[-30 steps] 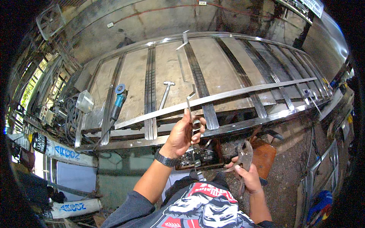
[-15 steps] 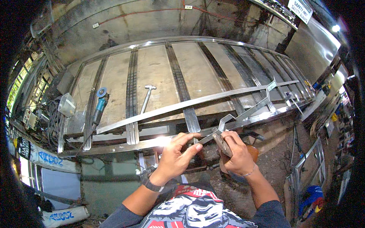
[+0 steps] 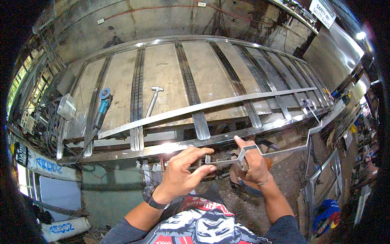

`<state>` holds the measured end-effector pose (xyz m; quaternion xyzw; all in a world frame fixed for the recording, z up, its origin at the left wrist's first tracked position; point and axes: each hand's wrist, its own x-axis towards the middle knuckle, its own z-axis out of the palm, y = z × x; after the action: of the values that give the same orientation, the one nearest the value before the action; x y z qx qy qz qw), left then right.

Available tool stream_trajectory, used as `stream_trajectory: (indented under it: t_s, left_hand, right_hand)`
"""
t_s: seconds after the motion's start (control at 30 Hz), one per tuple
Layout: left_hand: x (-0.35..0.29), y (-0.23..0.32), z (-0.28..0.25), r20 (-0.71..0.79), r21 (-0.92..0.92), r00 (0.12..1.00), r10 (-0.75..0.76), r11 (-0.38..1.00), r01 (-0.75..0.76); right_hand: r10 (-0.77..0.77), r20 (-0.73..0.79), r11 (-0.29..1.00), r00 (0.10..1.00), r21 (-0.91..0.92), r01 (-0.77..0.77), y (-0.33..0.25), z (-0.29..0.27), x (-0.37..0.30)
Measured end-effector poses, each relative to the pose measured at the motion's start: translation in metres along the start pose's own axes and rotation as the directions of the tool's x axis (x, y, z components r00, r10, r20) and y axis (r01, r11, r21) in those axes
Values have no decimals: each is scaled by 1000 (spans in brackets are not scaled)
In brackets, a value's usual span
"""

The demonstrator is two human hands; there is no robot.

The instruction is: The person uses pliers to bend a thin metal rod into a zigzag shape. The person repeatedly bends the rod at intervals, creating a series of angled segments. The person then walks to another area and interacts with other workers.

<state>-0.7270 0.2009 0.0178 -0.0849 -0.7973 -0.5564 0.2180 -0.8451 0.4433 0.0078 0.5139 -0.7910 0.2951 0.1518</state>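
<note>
A bent flat metal strip (image 3: 280, 153) runs from between my hands out to the right, kinked in several places. My left hand (image 3: 180, 171) is curled at its left end, thumb and forefinger on either side of the short upturned tip. My right hand (image 3: 252, 162) grips the strip beside a raised bend, with one finger stretched up along it. A brownish-grey piece shows only partly under the right fingers; its kind is hard to make out. Both hands are just in front of the near rail of a metal frame (image 3: 122, 155).
Across the frame lies a long flat metal bar (image 3: 174, 116). A hammer (image 3: 153, 101) and an angle grinder (image 3: 103, 107) rest on it, left of middle. At far left are a clear plastic box (image 3: 66, 106) and coiled cables (image 3: 49, 129). Thin metal frames (image 3: 325, 179) stand at right.
The bent strip has swung down off the frame toward me, its far end now out to the right. My right hand has turned, and the brownish-grey piece is now mostly hidden.
</note>
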Motion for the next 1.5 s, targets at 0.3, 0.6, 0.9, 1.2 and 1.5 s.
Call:
stream_trajectory:
  t_s: [0.3, 0.6, 0.9, 1.2, 1.5]
  left_hand:
    - [-5, 5, 3, -7, 36, 996, -87, 996, 87]
    - [-7, 2, 9, 20, 7, 999, -41, 999, 41]
    - [-10, 6, 7, 30, 2, 995, -95, 995, 95]
    - [-15, -7, 4, 62, -67, 985, 160, 986, -156]
    - [-12, -7, -10, 166, -107, 968, 187, 980, -171]
  right_hand:
    - [-45, -92, 999, 995, -17, 43, 2, 2, -6]
    - [9, -75, 999, 997, 32, -6, 0, 7, -7]
    - [-10, -1, 999, 1000, 53, 10, 0, 5, -12]
    - [-88, 52, 980, 995, 186, 77, -10, 2, -20]
    - [-100, 70, 963, 993, 258, 79, -14, 1, -20]
